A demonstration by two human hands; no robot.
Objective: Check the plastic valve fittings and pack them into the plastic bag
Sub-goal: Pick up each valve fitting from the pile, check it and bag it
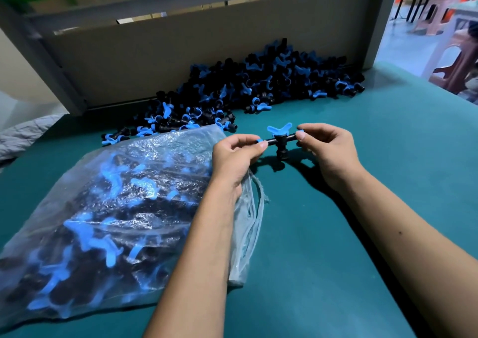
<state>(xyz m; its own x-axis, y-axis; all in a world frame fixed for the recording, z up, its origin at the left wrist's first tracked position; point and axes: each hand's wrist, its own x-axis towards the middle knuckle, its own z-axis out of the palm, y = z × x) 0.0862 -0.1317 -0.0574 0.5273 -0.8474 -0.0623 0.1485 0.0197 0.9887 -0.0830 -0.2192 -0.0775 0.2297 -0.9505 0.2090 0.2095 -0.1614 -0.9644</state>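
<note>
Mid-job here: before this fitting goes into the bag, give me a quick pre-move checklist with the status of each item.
1. Valve fitting held at both ends, left hand and right hand: ok.
2. Blue handle present on top: ok.
3. Fitting free of cracks: cannot tell.
4. Plastic bag within reach, beside the left hand: ok.
5. Bag mouth open to receive it: cannot tell.
6. Unchecked pile remains on the table: ok.
</note>
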